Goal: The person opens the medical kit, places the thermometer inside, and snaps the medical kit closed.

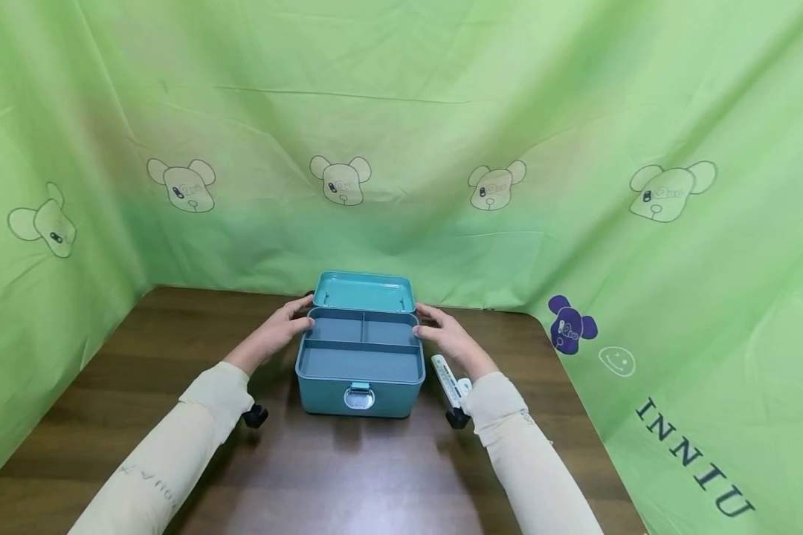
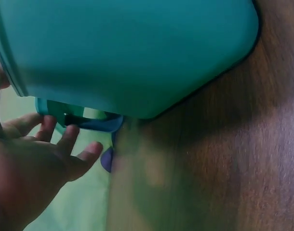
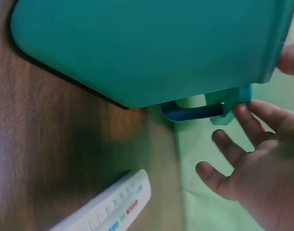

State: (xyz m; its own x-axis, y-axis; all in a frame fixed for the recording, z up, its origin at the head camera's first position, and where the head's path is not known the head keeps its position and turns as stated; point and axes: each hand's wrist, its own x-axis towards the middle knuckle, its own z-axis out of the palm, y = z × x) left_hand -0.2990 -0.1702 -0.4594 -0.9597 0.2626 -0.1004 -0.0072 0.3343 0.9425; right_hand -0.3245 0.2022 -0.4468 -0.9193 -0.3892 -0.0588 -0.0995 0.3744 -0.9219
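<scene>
A teal storage box (image 1: pixel 358 397) stands on the table with its lid (image 1: pixel 364 291) swung back, a metal latch (image 1: pixel 359 397) at the front. Inside lies a grey-blue tray (image 1: pixel 361 362) with one long front compartment and two smaller rear ones. At the left rear corner my left hand (image 1: pixel 279 329) has its thumb at the rim and its fingers spread by the lid. My right hand (image 1: pixel 451 338) mirrors it on the right, its thumb (image 3: pixel 290 60) at the rim and fingertips against the lid side. A carrying handle (image 3: pixel 193 113) shows behind the box in the right wrist view.
A white thermometer (image 1: pixel 447 380) with a printed scale lies on the wooden table (image 1: pixel 348 475) right of the box, near the right sleeve (image 1: pixel 498 405). Green cloth (image 1: pixel 401 238) printed with bear heads hangs behind the table and at both sides.
</scene>
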